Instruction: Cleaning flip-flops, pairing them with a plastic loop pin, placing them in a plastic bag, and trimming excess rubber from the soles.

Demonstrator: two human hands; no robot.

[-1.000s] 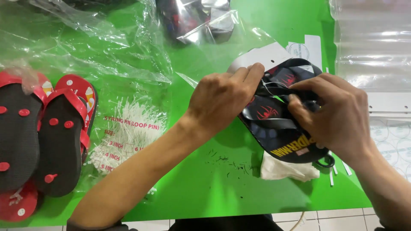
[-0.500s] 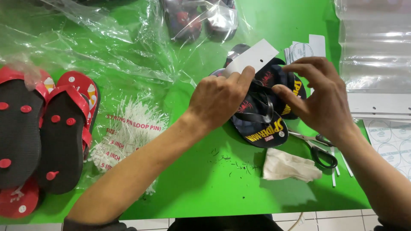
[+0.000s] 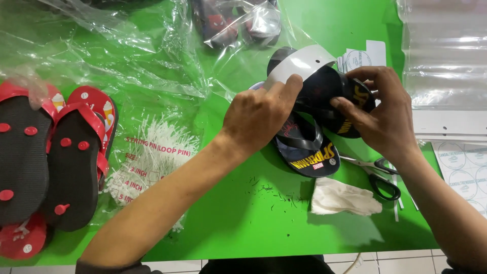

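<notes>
Head view. A pair of 2 black flip-flops [image 3: 309, 144] lies at the centre-right of the green tabletop [image 3: 243, 223], one sandal stacked partly over the other, with a white card header [image 3: 299, 65] curving over their top end at 12 o'clock.

Risk, as a judgement: the card looks only loosely bent over the pair, so it could spring back or slide off if either grip eases; the upper sandal could also skid off the lower one. The scissors [image 3: 378, 175] at 4 o'clock of the pair lie close to the right wrist and could be knocked.

The left hand [image 3: 258, 119] has its fingers [image 3: 289, 87] narrowly closed, pressing the card's lower edge against the sandals. The right hand [image 3: 383, 114] curls its fingers [image 3: 350, 109] around the upper sandal's toe end, holding it. A crumpled white cloth [image 3: 345, 199] sits at 5 o'clock; red-strapped sandals [image 3: 56, 162] lie well apart at 9 o'clock.
</notes>
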